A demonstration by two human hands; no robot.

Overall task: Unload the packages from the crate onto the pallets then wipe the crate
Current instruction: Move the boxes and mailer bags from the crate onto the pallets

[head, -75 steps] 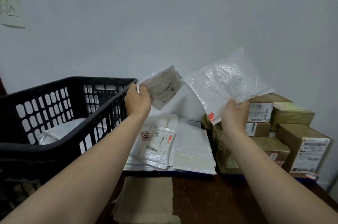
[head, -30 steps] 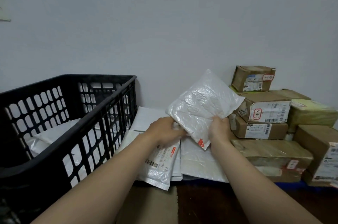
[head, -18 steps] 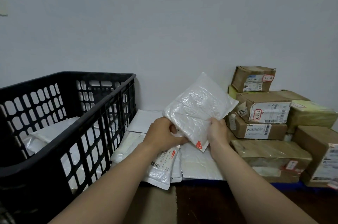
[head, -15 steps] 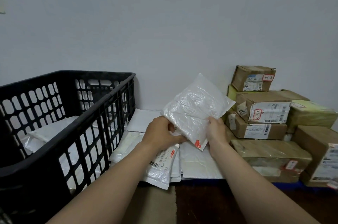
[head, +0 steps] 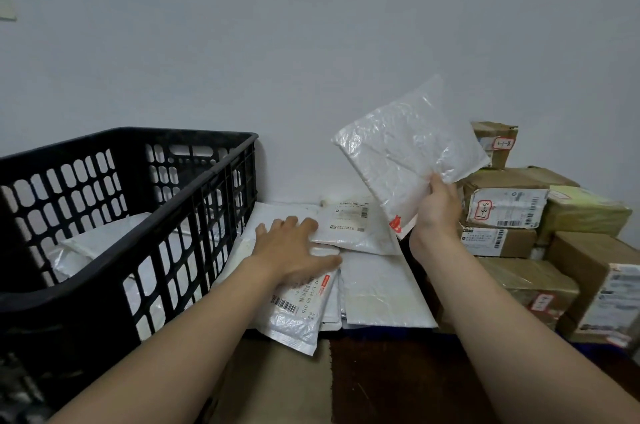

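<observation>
A black slotted crate (head: 194, 188) stands at the left with white mailer bags (head: 104, 243) still inside it. To its right lies a pile of flat white mailers (head: 377, 285). My left hand (head: 294, 250) rests flat with straight fingers on that pile, next to a small labelled packet (head: 349, 222). My right hand (head: 436, 209) grips the lower edge of a white plastic mailer (head: 408, 150) and holds it up in the air, tilted, above the pile.
Taped brown cardboard boxes (head: 505, 202) are stacked at the right against the wall. A beige cloth (head: 277, 385) lies on the dark wooden surface (head: 398, 385) in front of the pile. The wall stands close behind everything.
My left hand has let go of the raised mailer and dropped flat onto the pile, leaving the small labelled packet there. My right hand has lifted the mailer up and to the right.
</observation>
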